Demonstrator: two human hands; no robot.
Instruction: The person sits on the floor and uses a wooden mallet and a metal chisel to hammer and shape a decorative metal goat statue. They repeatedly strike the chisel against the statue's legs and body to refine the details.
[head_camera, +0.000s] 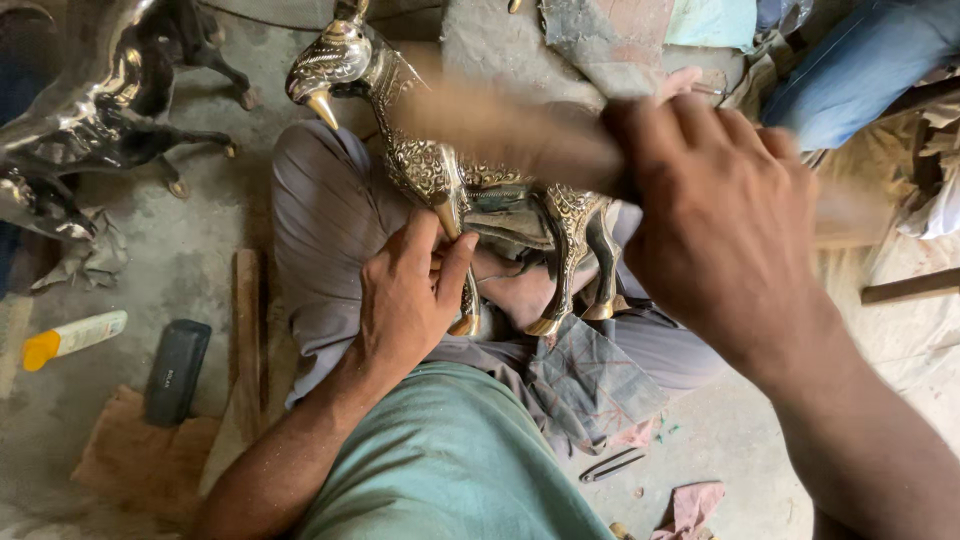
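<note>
Your left hand (405, 290) grips 1 front leg of the brass deer (440, 170) on your lap — keep it braced. Your right hand (720, 220), fist closed round a blurred tool (500, 125), should stroke evenly.

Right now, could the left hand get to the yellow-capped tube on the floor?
Probably yes: the left hand grips the brass animal figure's front leg, and bare floor lies toward the tube, though it must let go first.

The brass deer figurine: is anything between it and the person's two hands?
Nothing visible. The left hand already grips a front leg of the brass deer figurine. The right hand holds a blurred tool over its back.
</note>
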